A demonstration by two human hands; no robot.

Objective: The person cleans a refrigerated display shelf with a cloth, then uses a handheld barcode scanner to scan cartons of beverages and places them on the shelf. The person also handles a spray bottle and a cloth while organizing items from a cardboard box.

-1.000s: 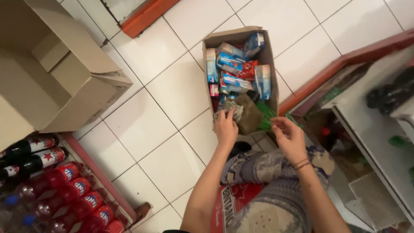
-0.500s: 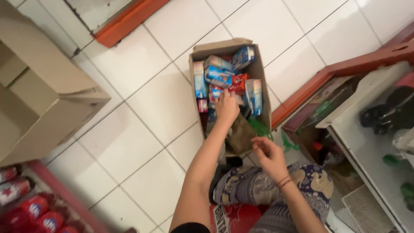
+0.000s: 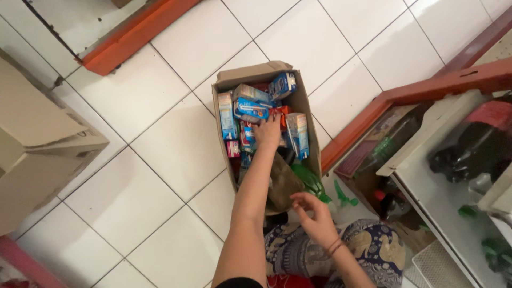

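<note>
Cardboard, a large plain brown carton (image 3: 37, 144), sits far left on the white tiled floor (image 3: 160, 160). At centre, the narrow brown cardboard box (image 3: 306, 101) holds small blue and red packets (image 3: 248, 106) — the left hand (image 3: 268, 132) reaches in, fingers spread over them, clamped on nothing visible. Nearer, the right hand (image 3: 317, 218) hovers loosely open — beside a green plastic spray bottle (image 3: 312, 184).

We see a matt brown cardboard box (image 3: 306, 106) standing on glossy white ceramic floor tiles (image 3: 154, 154), and inside it small packets (image 3: 250, 104) of smooth, printed card with a slight sheen. Just beside the box, below it in the view, lies patterned woven cloth (image 3: 368, 248), soft and matt. To the box's right runs a painted orange-red shelf edge (image 3: 426, 88), smooth and faintly shiny.
</note>
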